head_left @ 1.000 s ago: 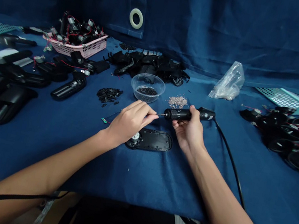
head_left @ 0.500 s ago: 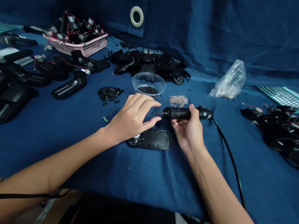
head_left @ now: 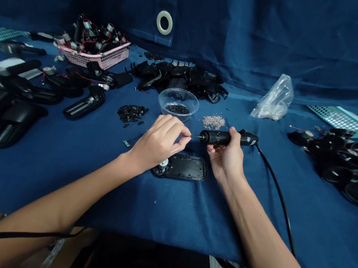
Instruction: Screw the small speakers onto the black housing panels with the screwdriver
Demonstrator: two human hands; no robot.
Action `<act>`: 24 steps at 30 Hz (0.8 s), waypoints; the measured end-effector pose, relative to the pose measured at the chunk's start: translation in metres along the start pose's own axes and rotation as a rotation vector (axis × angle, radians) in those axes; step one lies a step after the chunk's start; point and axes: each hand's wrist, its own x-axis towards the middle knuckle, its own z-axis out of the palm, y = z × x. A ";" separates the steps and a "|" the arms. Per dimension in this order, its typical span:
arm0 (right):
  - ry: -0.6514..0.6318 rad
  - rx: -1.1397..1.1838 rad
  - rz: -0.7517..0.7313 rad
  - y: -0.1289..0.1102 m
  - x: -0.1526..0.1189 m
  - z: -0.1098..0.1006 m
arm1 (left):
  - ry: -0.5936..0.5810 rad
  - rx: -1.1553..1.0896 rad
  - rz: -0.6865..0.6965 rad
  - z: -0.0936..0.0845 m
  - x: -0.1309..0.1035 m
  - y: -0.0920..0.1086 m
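In my right hand (head_left: 229,154) is a black electric screwdriver (head_left: 216,137), held level with its bit pointing left and its cable trailing off the back. The thumb and forefinger of my left hand (head_left: 161,142) are pinched together at the tip of the screwdriver bit (head_left: 195,136). Whether a small screw is also between those fingertips is hidden. Below my hands a black oblong plastic housing (head_left: 188,168) lies open side up on the cloth. A white round part (head_left: 164,163) sits at its left end, partly covered by my left hand. A small green circuit board (head_left: 126,143) lies left of it.
Behind my hands stand a clear bowl (head_left: 178,101) of small black parts, a pile of screws (head_left: 214,121) and a pile of black pieces (head_left: 131,114). Black housings (head_left: 16,124) lie left, wired round parts (head_left: 353,165) right. A pink basket (head_left: 109,57) and plastic bag (head_left: 275,98) stand farther back.
My left thumb and forefinger, apart around the bit before, have closed at its tip. The screwdriver has shifted slightly to the right in my right hand.
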 end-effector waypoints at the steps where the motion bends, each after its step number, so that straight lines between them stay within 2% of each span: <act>1: 0.010 0.015 0.002 -0.001 0.000 0.000 | -0.009 -0.009 -0.002 -0.001 0.001 0.002; 5: 0.013 0.056 -0.049 -0.011 0.001 0.000 | -0.138 -0.113 -0.124 -0.014 0.002 0.008; 9: -0.030 0.118 -0.294 -0.033 -0.003 0.002 | -0.417 -0.258 -0.308 -0.035 -0.010 0.009; 11: -0.082 0.099 -0.437 -0.046 -0.010 0.008 | -0.548 -0.292 -0.341 -0.041 -0.020 0.008; 14: -0.208 0.048 -0.597 -0.058 -0.023 0.024 | -0.668 -0.349 -0.359 -0.041 -0.031 0.007; 16: -0.289 0.024 -0.649 -0.059 -0.032 0.036 | -0.698 -0.395 -0.383 -0.039 -0.034 0.006; 19: -0.373 -0.010 -0.660 -0.047 -0.046 0.048 | -0.687 -0.431 -0.409 -0.034 -0.036 0.004; 24: -0.415 -0.099 -0.477 -0.018 -0.067 0.052 | -0.627 -0.444 -0.389 -0.028 -0.039 0.004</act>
